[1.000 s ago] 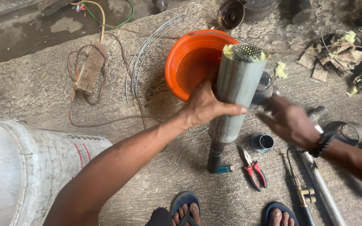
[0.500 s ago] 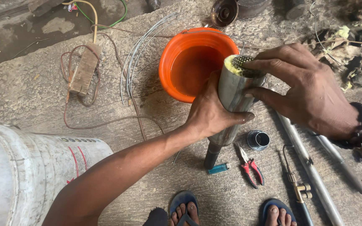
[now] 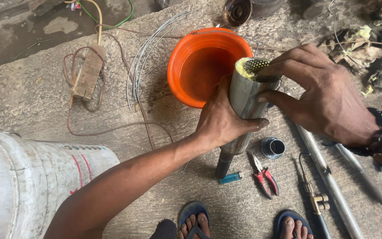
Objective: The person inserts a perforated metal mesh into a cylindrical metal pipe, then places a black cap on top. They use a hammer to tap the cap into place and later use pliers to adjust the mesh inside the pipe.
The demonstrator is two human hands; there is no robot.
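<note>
Upright grey metal cylinder [image 3: 244, 110], mesh-topped, standing right of the orange plastic basin [image 3: 202, 66]; left hand [image 3: 222, 121] wrapped around mid-body; right hand [image 3: 323, 95] fingertips pinching its rim; likely heavy, rigid, smooth; best gripped mid-barrel.

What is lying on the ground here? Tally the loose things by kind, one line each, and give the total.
Orange bucket: 1
White barrel: 1
Red-handled pliers: 1
Blue lighter: 1
Small metal cup: 1
Long metal rods: 2
Brass torch: 1
Wooden block with wire: 1
Total: 9
</note>
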